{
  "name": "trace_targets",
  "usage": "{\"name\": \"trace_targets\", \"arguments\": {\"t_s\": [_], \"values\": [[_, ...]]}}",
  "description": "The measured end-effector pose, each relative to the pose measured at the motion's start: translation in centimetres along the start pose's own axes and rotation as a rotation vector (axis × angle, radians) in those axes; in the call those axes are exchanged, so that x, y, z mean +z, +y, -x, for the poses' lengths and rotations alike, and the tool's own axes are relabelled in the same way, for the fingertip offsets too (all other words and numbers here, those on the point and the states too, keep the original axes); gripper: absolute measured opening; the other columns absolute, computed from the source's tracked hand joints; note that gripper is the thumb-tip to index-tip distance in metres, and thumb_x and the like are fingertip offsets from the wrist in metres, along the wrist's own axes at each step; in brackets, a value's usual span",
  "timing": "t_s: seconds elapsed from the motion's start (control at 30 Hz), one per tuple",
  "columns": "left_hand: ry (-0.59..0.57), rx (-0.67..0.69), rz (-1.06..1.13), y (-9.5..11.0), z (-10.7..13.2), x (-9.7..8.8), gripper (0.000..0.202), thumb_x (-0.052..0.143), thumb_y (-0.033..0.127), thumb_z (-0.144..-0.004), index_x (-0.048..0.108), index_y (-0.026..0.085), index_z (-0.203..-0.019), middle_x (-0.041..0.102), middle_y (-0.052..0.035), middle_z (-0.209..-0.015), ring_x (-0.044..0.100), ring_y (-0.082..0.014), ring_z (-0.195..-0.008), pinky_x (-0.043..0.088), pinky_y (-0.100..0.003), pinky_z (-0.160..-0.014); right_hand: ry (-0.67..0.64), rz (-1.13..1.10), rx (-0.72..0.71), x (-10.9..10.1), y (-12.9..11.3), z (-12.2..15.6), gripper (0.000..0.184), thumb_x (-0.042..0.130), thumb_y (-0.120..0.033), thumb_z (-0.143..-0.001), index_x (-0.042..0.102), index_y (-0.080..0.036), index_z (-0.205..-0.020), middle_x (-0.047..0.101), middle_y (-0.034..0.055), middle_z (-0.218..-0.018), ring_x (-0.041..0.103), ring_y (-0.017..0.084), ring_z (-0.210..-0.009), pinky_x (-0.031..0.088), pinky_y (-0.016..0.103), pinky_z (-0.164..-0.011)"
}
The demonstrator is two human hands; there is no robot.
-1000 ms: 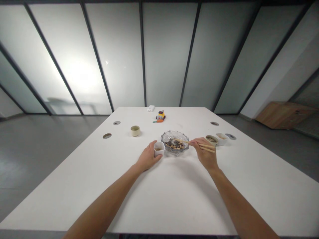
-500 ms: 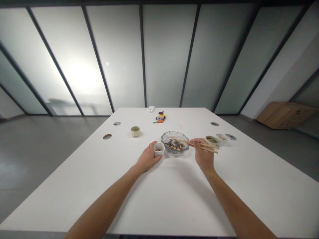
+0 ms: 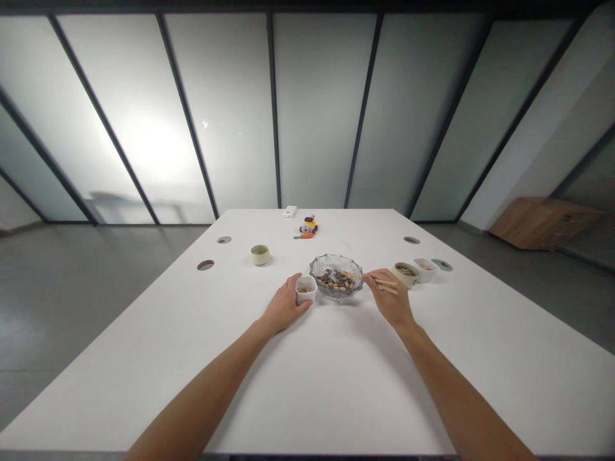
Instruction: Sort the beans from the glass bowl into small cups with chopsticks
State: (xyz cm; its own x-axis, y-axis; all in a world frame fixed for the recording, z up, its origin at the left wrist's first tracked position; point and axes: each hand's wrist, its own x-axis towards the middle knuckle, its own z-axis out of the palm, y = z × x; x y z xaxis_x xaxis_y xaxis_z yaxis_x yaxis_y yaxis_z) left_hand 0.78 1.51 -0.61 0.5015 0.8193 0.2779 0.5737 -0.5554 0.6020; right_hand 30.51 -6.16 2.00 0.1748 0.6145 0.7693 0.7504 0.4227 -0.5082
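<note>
Left hand had its grip wrapped around a white cup on the desk, just off the glass bowl at its 8 o'clock. Right hand, around 4 o'clock, had chopsticks pinched, tips over the bowl (pale nuts, dark bits).

Scalloped clear glass bowl, upright, dark and tan pieces heaped inside, small white cup upright at its near left, pale wooden chopsticks slanting in from the right, tips over the bowl
</note>
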Motion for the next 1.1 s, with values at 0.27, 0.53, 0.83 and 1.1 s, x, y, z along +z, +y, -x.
{"name": "trace_targets", "arguments": {"t_s": [0.27,0.53,0.83,1.1], "values": [[0.008,-0.007,0.007,-0.1,0.0,0.1,0.076,0.073,0.036,-0.093,0.043,0.017,-0.16,0.059,-0.0195,-0.158,0.064,-0.0355,-0.139,0.05,-0.051,-0.119,-0.026,0.034,-0.043,-0.4,-0.4,-0.1,0.051,0.056,-0.065,-0.108,0.076,-0.024,-0.083,0.076,0.0082,-0.084,0.072,0.024,-0.076,0.06,0.038,-0.072],[-0.001,-0.013,-0.013,0.1,0.0,0.0,0.074,0.072,0.036,-0.093,0.044,0.016,-0.159,0.058,-0.0198,-0.158,0.065,-0.0358,-0.138,0.051,-0.051,-0.119,-0.039,0.024,-0.05,-0.6,-0.5,0.0,0.049,0.056,-0.062,-0.108,0.077,-0.024,-0.085,0.077,0.0086,-0.086,0.073,0.024,-0.077,0.062,0.037,-0.073],[0.001,-0.01,0.012,0.1,0.0,0.0,0.075,0.073,0.035,-0.092,0.043,0.016,-0.159,0.057,-0.0192,-0.16,0.062,-0.0355,-0.142,0.047,-0.051,-0.123,0.088,-0.058,0.061,-0.6,-1.1,-0.4,0.044,0.066,-0.062,-0.102,0.077,-0.024,-0.082,0.078,0.0087,-0.084,0.075,0.026,-0.08,0.064,0.044,-0.078],[0.001,-0.029,0.011,0.2,0.0,0.0,0.076,0.074,0.034,-0.092,0.043,0.017,-0.16,0.059,-0.0183,-0.159,0.062,-0.0357,-0.141,0.048,-0.051,-0.122,0.134,-0.58,0.389,1.2,-2.2,-0.6,0.046,0.076,-0.067,-0.093,0.072,-0.023,-0.082,0.078,0.0054,-0.081,0.079,0.025,-0.076,0.073,0.05,-0.079]]}}
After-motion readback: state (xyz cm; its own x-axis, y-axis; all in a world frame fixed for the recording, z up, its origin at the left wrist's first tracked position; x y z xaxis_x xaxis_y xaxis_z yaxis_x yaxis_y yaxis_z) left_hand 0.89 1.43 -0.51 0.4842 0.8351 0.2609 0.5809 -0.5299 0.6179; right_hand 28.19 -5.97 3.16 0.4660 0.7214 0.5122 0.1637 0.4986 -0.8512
